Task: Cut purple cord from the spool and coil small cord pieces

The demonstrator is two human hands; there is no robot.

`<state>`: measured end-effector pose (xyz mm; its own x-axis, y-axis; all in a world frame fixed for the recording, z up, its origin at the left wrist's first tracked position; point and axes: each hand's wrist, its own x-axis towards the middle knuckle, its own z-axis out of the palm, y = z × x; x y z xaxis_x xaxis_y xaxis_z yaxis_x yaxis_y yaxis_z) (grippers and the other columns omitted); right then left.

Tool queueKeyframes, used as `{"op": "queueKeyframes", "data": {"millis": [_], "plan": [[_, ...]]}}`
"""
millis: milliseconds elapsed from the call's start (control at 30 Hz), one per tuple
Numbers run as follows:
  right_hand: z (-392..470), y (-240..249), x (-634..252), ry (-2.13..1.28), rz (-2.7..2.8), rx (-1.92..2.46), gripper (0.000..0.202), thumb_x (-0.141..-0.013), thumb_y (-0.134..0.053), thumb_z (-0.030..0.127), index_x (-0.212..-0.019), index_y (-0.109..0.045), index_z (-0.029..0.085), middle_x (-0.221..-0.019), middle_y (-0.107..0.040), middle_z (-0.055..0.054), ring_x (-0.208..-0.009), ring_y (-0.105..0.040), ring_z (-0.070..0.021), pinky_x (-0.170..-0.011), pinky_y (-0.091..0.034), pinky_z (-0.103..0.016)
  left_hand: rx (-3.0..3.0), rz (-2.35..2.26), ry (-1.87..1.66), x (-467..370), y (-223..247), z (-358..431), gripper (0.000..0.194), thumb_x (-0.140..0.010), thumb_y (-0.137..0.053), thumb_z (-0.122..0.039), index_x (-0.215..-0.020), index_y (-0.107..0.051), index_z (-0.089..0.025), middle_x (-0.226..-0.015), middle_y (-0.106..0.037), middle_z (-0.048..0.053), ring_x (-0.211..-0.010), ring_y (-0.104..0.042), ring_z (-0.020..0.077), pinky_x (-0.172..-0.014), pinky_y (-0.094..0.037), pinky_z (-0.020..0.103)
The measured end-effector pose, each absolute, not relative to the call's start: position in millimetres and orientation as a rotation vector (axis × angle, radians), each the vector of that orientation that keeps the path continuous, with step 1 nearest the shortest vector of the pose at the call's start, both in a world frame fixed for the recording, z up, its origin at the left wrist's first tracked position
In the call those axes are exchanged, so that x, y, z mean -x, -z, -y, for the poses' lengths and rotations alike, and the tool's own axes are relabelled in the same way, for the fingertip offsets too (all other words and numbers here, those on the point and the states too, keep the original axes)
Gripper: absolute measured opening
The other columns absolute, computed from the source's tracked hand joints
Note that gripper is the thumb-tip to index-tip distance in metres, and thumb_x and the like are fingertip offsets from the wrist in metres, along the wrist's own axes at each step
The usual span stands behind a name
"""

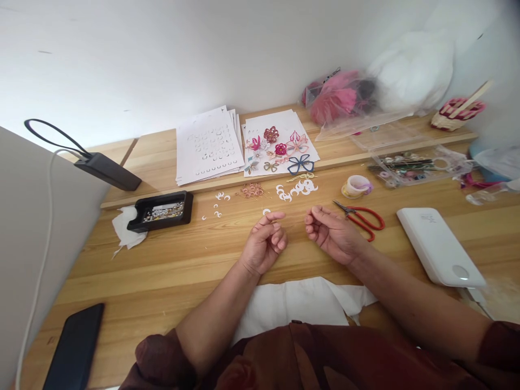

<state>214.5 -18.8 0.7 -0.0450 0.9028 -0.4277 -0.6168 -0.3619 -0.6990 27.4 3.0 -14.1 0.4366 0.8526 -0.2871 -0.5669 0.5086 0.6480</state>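
Note:
My left hand (266, 244) is raised over the middle of the desk, its fingers curled in and the thumb pressed against them. Across a small gap, my right hand (333, 233) has its thumb and index finger pinched together. Anything in either pinch is too small to make out. Beyond the hands lie white paper crescents (303, 188), with one single crescent (266, 212) close to my left fingertips. Pinkish-brown wire-like loops (251, 190) and smaller white crescents (220, 195) are farther left. Red-handled scissors (370, 218) rest just beside my right hand.
A black tray (189, 208) of beads stands left, a phone (75, 346) nearer. Paper sheets (187, 130) and flower-shaped pieces (300, 164) lie at the back. Right are a tape-like roll (357, 186), a clear box (447, 168), a white power bank (441, 246) and white cloth (292, 300).

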Motion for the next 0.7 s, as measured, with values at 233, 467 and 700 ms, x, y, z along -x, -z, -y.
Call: {"op": "queueKeyframes", "data": {"millis": [233, 467, 700], "plan": [[30, 5, -201, -1.815, 0.616, 1.029, 0.037, -0.072, -0.093, 0.028, -0.107, -0.082, 0.022, -0.08, -0.072, 0.0, -0.065, -0.059, -0.0098, -0.058, -0.048, -0.022, -0.457, -0.641, -0.945, -28, 13, -3, 0.027, -0.076, -0.077, -0.021, -0.101, -0.068, -0.017, -0.049, -0.043, -0.009, -0.046, -0.043, 0.0094, -0.049, -0.03, 0.021], [34, 10, -188, -1.58, 0.765, 1.113, 0.025, -0.073, -0.091, 0.036, -0.093, -0.086, 0.023, -0.072, -0.072, -0.001, -0.062, -0.053, -0.011, -0.056, -0.039, -0.026, -0.517, -0.635, -0.902, -31, 21, 1, 0.031, -0.077, -0.08, -0.024, -0.106, -0.068, -0.017, -0.049, -0.047, -0.009, -0.045, -0.048, 0.0095, -0.048, -0.033, 0.02], [33, 6, -187, -1.487, 0.786, 1.122, 0.029, -0.071, -0.092, 0.045, -0.072, -0.075, 0.021, -0.06, -0.062, 0.002, -0.054, -0.048, -0.0107, -0.049, -0.032, -0.026, -0.585, -0.678, -0.834, -31, 18, 2, 0.04, -0.074, -0.084, -0.03, -0.109, -0.069, -0.017, -0.051, -0.056, -0.006, -0.044, -0.055, 0.0115, -0.04, -0.026, 0.018]]}}
